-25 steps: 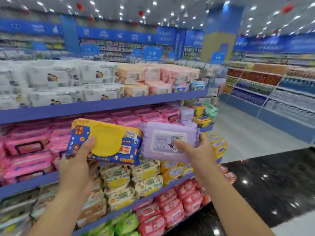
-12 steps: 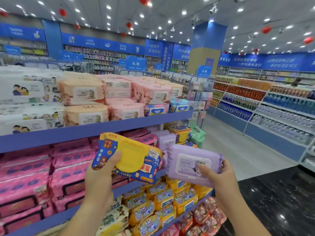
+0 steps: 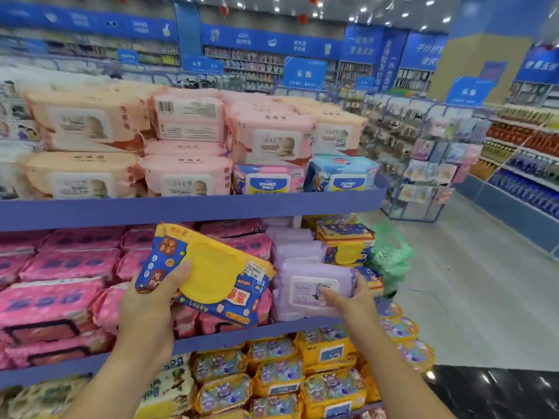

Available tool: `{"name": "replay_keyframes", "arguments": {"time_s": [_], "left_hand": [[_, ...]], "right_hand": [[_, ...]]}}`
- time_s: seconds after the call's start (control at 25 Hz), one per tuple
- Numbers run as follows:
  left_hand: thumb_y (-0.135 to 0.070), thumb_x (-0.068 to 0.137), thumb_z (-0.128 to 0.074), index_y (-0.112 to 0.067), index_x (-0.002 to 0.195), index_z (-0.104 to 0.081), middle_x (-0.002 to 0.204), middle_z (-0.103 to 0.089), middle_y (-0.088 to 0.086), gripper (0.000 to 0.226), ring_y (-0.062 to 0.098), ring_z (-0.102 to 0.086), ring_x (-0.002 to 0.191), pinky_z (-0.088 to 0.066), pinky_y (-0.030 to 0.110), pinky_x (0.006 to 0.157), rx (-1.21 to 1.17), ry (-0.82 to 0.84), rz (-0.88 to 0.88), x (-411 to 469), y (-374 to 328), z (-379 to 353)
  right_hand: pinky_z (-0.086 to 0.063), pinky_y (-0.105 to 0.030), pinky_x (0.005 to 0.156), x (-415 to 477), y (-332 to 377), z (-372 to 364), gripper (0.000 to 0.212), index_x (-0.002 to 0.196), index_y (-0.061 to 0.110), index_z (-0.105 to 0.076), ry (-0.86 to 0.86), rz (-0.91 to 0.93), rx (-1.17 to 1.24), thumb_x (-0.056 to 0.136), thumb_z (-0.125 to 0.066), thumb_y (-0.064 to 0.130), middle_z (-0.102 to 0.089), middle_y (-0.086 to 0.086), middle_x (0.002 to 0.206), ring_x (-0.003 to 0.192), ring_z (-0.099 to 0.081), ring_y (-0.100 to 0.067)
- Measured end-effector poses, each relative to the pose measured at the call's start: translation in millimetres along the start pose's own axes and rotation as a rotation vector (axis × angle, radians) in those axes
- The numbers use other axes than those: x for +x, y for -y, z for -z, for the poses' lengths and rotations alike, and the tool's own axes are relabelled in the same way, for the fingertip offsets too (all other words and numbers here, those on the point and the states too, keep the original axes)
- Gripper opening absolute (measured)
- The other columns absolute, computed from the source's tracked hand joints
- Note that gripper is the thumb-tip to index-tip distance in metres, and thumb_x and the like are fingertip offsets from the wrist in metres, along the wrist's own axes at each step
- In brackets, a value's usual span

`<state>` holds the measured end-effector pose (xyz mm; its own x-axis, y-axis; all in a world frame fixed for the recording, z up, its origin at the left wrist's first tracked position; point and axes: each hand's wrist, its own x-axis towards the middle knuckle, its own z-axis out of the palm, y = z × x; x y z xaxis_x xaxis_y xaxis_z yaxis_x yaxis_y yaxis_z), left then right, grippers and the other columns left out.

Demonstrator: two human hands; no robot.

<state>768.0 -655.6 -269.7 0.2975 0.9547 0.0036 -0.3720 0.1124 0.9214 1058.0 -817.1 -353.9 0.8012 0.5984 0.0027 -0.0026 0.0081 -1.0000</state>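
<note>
My left hand (image 3: 151,303) grips a blue and yellow wet-wipes pack (image 3: 211,273) with a yellow lid and a price sticker, thumb on its front, tilted in front of the middle shelf. My right hand (image 3: 351,300) holds a purple wet-wipes pack (image 3: 308,291) with a white lid label, close against a stack of like purple packs (image 3: 296,252) on the middle shelf. The two packs nearly touch.
A blue shelf unit (image 3: 193,208) carries peach and pink wipes on top, pink packs (image 3: 54,285) in the middle, yellow packs (image 3: 278,376) below. A green bag (image 3: 390,255) hangs at the shelf end. An aisle (image 3: 472,297) runs to the right, with shelves of bottles beyond.
My view turned left and closer to the shelf. Both hands rose to the middle shelf; the purple pack moved against the purple stack there.
</note>
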Motion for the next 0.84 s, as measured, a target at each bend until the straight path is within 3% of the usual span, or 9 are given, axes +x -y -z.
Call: {"name": "replay_keyframes", "arguments": {"time_s": [0.12, 0.24, 0.32, 0.44, 0.48, 0.52, 0.64, 0.84], "left_hand": [[-0.019, 0.089, -0.072, -0.011, 0.115, -0.073, 0.114, -0.078, 0.012, 0.027, 0.031, -0.072, 0.099, -0.056, 0.044, 0.08, 0.006, -0.115, -0.022, -5.8, 11.7, -25.4], [-0.031, 0.077, -0.082, -0.016, 0.114, -0.074, 0.114, -0.078, 0.01, 0.041, 0.03, -0.074, 0.099, -0.055, 0.053, 0.085, 0.043, -0.181, -0.015, -13.9, 21.7, -41.0], [-0.043, 0.06, -0.093, -0.017, 0.112, -0.075, 0.114, -0.078, 0.011, 0.061, 0.025, -0.076, 0.092, -0.059, 0.047, 0.076, 0.052, -0.21, -0.033, -17.2, 25.1, -46.9], [-0.061, 0.03, -0.097, -0.022, 0.102, -0.081, 0.105, -0.081, 0.005, 0.083, 0.023, -0.078, 0.089, -0.065, 0.037, 0.068, 0.039, -0.222, -0.058, -19.4, 28.8, -55.1], [-0.063, 0.024, -0.097, -0.023, 0.101, -0.081, 0.103, -0.081, 0.003, 0.088, 0.025, -0.078, 0.091, -0.064, 0.039, 0.07, 0.022, -0.23, -0.048, -18.7, 31.6, -59.1], [-0.064, 0.019, -0.096, -0.022, 0.103, -0.08, 0.102, -0.081, 0.003, 0.095, 0.027, -0.077, 0.093, -0.062, 0.043, 0.075, 0.013, -0.239, -0.038, -19.0, 33.3, -62.0], [-0.065, 0.012, -0.096, -0.019, 0.11, -0.076, 0.101, -0.081, 0.004, 0.11, 0.026, -0.076, 0.091, -0.056, 0.046, 0.086, -0.008, -0.236, -0.032, -16.2, 36.0, -73.7], [-0.045, 0.034, -0.099, -0.015, 0.111, -0.075, 0.108, -0.08, 0.009, 0.087, 0.033, -0.075, 0.097, -0.059, 0.049, 0.085, 0.032, -0.158, -0.018, -17.4, 34.3, -95.6]], "right_hand": [[-0.06, -0.05, 0.089, 48.9, -20.7, 1.6, 0.087, 0.14, 0.025, -0.049, 0.191, -0.048, -0.048, 0.066, -0.094, 0.034, -0.065, -0.004, 0.131, 0.11, -0.07, -0.027], [-0.061, -0.043, 0.087, 73.1, -31.1, -2.6, 0.06, 0.131, 0.031, -0.053, 0.258, -0.038, -0.117, 0.081, -0.085, 0.023, -0.067, -0.002, 0.128, 0.108, -0.07, -0.02], [-0.058, -0.037, 0.087, 76.5, -36.6, -2.8, 0.051, 0.131, 0.029, -0.054, 0.275, -0.005, -0.169, 0.087, -0.078, 0.022, -0.066, 0.001, 0.125, 0.109, -0.068, -0.016], [-0.053, -0.045, 0.085, 80.0, -40.3, -3.9, 0.067, 0.121, 0.02, -0.056, 0.188, 0.103, -0.402, 0.076, -0.073, 0.067, -0.058, -0.003, 0.113, 0.103, -0.058, -0.023], [-0.051, -0.044, 0.082, 83.5, -42.7, -4.5, 0.076, 0.119, 0.015, -0.055, 0.166, 0.118, -0.436, 0.073, -0.071, 0.073, -0.055, -0.003, 0.108, 0.099, -0.055, -0.024], [-0.05, -0.041, 0.083, 82.7, -42.7, -7.5, 0.075, 0.125, 0.012, -0.053, 0.17, 0.098, -0.435, 0.076, -0.073, 0.064, -0.054, -0.001, 0.108, 0.1, -0.054, -0.023], [-0.048, -0.041, 0.101, 83.1, -44.7, -14.1, 0.068, 0.147, 0.017, -0.038, 0.212, 0.058, -0.447, 0.091, -0.072, 0.035, -0.052, 0.004, 0.129, 0.127, -0.051, -0.023], [-0.041, -0.047, 0.114, 87.2, -39.6, -6.3, 0.091, 0.157, 0.015, -0.028, 0.204, -0.011, -0.503, 0.086, -0.078, 0.042, -0.041, 0.0, 0.156, 0.145, -0.039, -0.026]]}}
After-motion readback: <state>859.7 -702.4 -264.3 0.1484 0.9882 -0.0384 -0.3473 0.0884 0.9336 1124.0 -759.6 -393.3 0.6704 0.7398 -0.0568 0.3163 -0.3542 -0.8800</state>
